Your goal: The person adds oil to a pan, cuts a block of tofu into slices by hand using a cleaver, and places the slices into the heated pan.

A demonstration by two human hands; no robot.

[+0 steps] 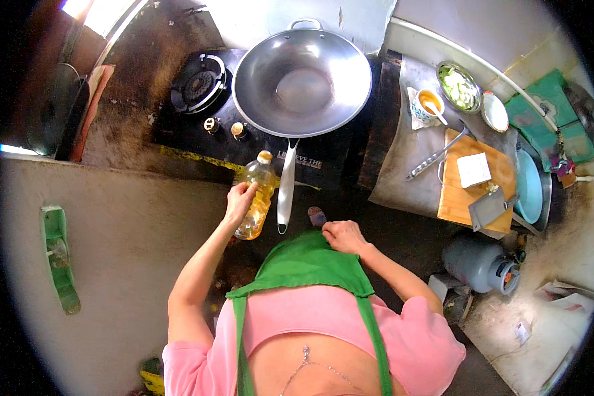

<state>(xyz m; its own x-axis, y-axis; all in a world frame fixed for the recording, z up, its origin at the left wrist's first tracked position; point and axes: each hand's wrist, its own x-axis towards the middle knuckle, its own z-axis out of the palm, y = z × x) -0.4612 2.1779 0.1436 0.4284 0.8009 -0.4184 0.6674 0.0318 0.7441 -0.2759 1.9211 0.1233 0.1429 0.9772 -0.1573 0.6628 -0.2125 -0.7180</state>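
My left hand (241,200) grips a clear plastic bottle of yellow cooking oil (257,218), held upright to the left of the wok's handle; its yellow cap is on. A large steel wok (304,84) with nothing in it sits on the right burner of the black gas stove (321,153), its long handle pointing towards me. My right hand (344,236) is at the upper edge of the green apron (307,262), fingers curled; whether it pinches the cloth cannot be told.
At the right, a wooden cutting board (455,198) bears a white block (473,170) and a cleaver (487,209), with a metal spatula (438,153) partly on it. Behind stand a bowl of cut green vegetables (458,86), a cup with a spoon (428,104) and a white bowl (495,112). A gas cylinder (475,265) is below.
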